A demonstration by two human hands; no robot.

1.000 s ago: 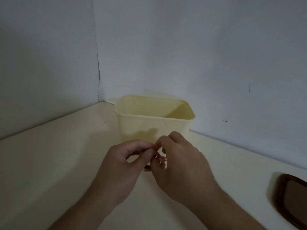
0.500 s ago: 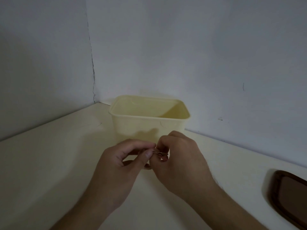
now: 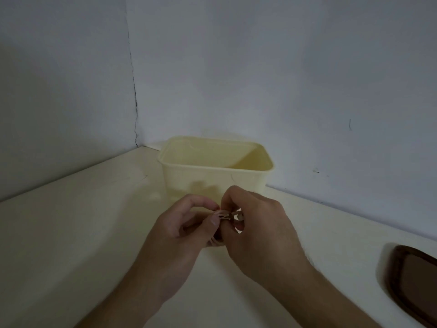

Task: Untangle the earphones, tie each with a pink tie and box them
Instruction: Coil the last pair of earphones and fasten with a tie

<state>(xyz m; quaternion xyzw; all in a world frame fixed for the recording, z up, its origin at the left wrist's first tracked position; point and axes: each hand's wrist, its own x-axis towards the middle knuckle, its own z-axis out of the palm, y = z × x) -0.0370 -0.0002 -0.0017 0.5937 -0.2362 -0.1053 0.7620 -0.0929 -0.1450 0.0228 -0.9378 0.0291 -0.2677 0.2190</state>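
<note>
Head view. The left hand (image 3: 182, 235) and right hand (image 3: 257, 230) meet just in front of the box (image 3: 212, 178), fingertips pinched together on a small bundle of earphones (image 3: 218, 240) wound with a pink tie (image 3: 222, 213). The bundle is held above the table (image 3: 71, 233), near the box's front wall. A dark lid (image 3: 416, 280) lies well to the right of the box.
</note>
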